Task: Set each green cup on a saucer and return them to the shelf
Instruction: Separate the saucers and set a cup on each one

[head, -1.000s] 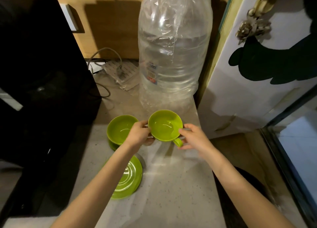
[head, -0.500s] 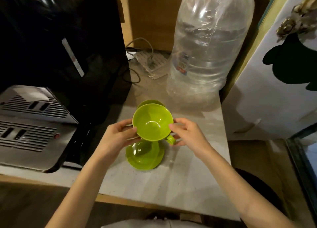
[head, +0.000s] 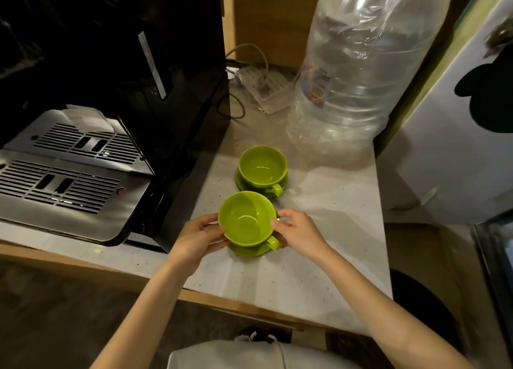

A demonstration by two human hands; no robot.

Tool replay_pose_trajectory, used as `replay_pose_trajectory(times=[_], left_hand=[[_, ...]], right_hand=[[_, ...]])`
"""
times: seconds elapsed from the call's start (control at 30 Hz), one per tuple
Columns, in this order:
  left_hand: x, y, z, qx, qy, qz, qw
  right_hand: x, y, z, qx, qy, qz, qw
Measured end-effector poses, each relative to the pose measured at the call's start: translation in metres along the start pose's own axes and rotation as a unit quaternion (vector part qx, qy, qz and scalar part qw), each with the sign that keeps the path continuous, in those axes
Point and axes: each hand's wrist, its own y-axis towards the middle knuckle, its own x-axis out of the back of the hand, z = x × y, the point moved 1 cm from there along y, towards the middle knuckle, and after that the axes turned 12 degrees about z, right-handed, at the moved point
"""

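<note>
Two green cups stand on the pale counter (head: 319, 257). The near green cup (head: 245, 218) sits on a green saucer (head: 249, 250), its handle toward the lower right. My left hand (head: 198, 236) grips the cup's left side and my right hand (head: 298, 231) touches its right rim. Behind it, the far green cup (head: 262, 164) rests on its own saucer (head: 280, 185), with no hand on it.
A black coffee machine (head: 111, 91) with a metal drip tray (head: 63, 180) fills the left. A large clear water bottle (head: 358, 71) stands at the back right, a power strip with cables (head: 263, 85) behind. A white panel (head: 458, 146) bounds the right.
Both hands have carried the cup from near the bottle toward me and lowered it onto the near saucer. The other cup on its saucer stayed put.
</note>
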Motion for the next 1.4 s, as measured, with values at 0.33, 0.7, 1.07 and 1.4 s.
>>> replay_pose_trajectory(times=[0.33,0.7,1.07,1.4], left_hand=[[-0.005,0.007,0.002,0.014,0.006,-0.010,1.000],[0.007,0.015,0.005,0.020,0.200,-0.101,0.974],[0.005,0.025,0.020,0.043,0.177,-0.067,0.981],[0.006,0.022,0.022,0.025,0.174,0.011,0.984]], right_hand=[[0.002,-0.004,0.001,0.006,-0.007,-0.025,1.000],[0.022,0.010,-0.003,-0.047,0.000,-0.046,0.998],[0.009,0.024,-0.015,-0.078,0.050,-0.002,0.996],[0.015,0.010,-0.019,-0.061,0.115,0.000,0.991]])
